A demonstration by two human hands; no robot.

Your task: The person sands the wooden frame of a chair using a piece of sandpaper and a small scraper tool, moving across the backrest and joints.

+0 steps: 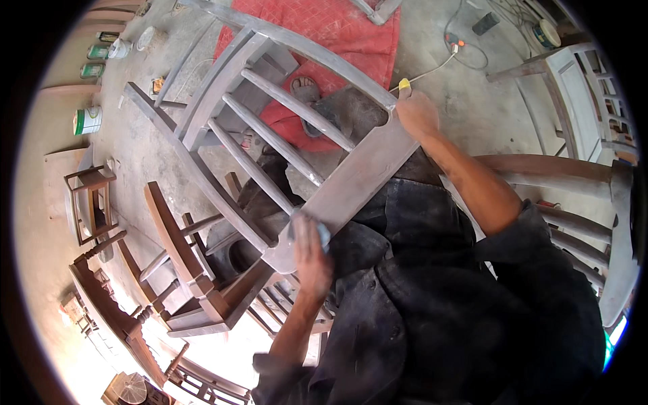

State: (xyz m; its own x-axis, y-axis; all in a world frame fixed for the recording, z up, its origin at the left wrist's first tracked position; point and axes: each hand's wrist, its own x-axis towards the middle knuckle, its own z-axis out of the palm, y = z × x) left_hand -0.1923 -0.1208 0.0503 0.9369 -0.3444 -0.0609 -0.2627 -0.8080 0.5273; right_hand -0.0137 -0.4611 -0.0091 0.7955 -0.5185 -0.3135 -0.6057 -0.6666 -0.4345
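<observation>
A grey-coated wooden chair (280,152) lies tilted across my lap, its slats running to a wide top rail (361,177) nearest me. My left hand (312,260) presses a small pale blue pad (322,236) against the left end of that rail; its fingers look slightly blurred. Whether the pad is sandpaper or a sponge I cannot tell. At the rail's other end, my right hand (417,116) grips the corner where it meets the side post. Something small and yellow (404,84) shows at that hand's fingertips.
Brown wooden chairs (196,283) crowd the left, with another chair (580,175) close on my right. A dusty red cloth (337,34) covers the floor ahead. Cans and a bucket (88,121) line the left wall; a cable with a socket (455,47) lies at the far right.
</observation>
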